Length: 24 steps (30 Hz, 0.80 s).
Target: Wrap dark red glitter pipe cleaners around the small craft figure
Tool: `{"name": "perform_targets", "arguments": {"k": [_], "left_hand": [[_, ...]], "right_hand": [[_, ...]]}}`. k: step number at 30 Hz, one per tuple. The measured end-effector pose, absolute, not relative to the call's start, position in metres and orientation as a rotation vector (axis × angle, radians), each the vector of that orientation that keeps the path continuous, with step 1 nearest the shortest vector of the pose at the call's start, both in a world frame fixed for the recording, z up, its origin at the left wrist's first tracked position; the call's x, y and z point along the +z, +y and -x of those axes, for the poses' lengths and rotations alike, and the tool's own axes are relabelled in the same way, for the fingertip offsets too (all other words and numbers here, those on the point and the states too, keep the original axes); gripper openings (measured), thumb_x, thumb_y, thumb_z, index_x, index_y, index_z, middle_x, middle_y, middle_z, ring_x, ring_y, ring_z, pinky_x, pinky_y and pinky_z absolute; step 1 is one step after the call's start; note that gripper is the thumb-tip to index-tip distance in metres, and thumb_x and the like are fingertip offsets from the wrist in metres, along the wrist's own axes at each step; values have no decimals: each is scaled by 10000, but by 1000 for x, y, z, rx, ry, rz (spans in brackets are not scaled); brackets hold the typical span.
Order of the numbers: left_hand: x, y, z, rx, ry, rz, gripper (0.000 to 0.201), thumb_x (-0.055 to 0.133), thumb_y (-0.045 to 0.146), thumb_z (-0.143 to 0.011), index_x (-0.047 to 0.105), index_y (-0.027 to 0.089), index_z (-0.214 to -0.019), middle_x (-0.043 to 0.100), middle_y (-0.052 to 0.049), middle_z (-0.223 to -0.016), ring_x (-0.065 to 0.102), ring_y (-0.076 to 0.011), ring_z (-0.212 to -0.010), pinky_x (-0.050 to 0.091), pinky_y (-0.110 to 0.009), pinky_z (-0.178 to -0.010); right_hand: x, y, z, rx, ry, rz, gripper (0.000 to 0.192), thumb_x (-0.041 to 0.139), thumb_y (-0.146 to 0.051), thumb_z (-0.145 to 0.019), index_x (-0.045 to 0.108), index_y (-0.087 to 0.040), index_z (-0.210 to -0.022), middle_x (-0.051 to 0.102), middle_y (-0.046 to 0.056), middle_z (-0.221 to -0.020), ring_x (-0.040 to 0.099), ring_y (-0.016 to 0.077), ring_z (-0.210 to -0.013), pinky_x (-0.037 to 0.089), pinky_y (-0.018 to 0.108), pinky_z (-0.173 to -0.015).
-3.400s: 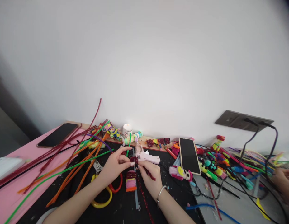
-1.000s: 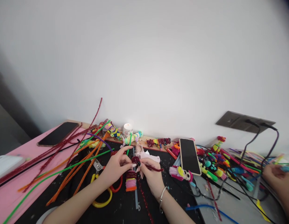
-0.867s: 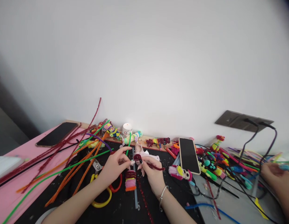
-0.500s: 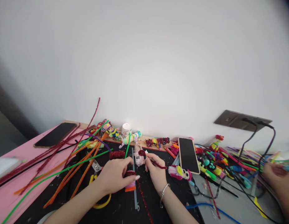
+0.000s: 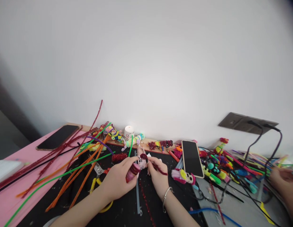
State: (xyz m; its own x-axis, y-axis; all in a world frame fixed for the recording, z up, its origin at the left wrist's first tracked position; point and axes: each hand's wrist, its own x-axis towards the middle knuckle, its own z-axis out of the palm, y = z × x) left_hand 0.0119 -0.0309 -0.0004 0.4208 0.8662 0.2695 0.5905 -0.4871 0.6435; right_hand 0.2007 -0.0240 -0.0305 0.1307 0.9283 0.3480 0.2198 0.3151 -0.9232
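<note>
A: Left hand [image 5: 118, 182]? What's it doing?

B: It's gripping the coil stack [image 5: 132, 170], fingers wrapping round it, lifting it off the mat [image 5: 127, 211]. The stack is tilting, dark red end up toward the right hand [image 5: 158, 175].

A: And the right?

B: It's pinching a dark red stem [image 5: 158, 168], with a small red coil [image 5: 143, 156] at its far end. The coil is sitting just beyond the fingertips, right by the pink glue gun [image 5: 142, 160]. Touching or not, I can't tell.

A: So the two hands are close?

B: Nearly meeting. The stack's top is sitting just left of the right thumb.

A: Around them?

B: Left of the left hand, long stems [image 5: 85, 170] in orange and green are lying fanned out. Pliers [image 5: 99, 169] are lying among them. A yellow ring [image 5: 106, 206] is peeking out under the left wrist. Another red roll [image 5: 119, 157] is lying just beyond the left knuckles.

A: Right side?

B: A phone [image 5: 191, 157] is lying face up right of the right hand, a little pink figure [image 5: 183, 175] just beside it. A bangle [image 5: 165, 194] is hanging on the right wrist.

A: Anyone else?

B: Another person's hand [image 5: 281, 179] is working at the far right edge, blurred, among the coloured stems there.
</note>
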Motion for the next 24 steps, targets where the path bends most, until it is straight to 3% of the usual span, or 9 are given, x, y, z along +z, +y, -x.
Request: {"name": "perform_targets", "arguments": {"k": [4, 7, 16, 24], "left_hand": [[-6, -27, -9, 956, 1226, -2099, 516, 587, 275, -854, 523, 173, -1356, 714, -146, -1201, 706, -298, -1054, 552, -376, -923], [-8, -25, -7, 945, 1211, -2061, 546, 600, 273, -856, 498, 172, -1383, 731, -122, -1113, 719, -272, -967, 568, -369, -889], [-15, -20, -6, 954, 1156, -2090, 526, 607, 264, -839, 527, 170, -1351, 721, -110, -1107, 705, -250, -952, 578, -365, -873], [-18, -19, -5, 996, 1127, -2049, 505, 618, 266, -836, 531, 185, -1327, 721, -90, -1083, 700, -233, -942, 583, -357, -874]], "right_hand": [[-27, -29, -201, 473, -1531, 1137, 204, 583, -205, -912, 781, -217, -956, 780, 54, -802, 716, 202, -656, 582, 316, -652], [-26, -34, -202, 386, -1698, 1054, 258, 569, -160, -942, 763, -257, -1082, 798, 83, -978, 760, 239, -852, 596, 355, -789], [-28, -33, -204, -217, -1954, 852, 275, 518, -75, -984, 661, -146, -1208, 752, 95, -789, 712, 202, -670, 584, 300, -621], [-14, -36, -203, -408, -2057, 816, 207, 492, -75, -1001, 633, -90, -1151, 705, 93, -720, 656, 201, -623, 518, 295, -566]]}}
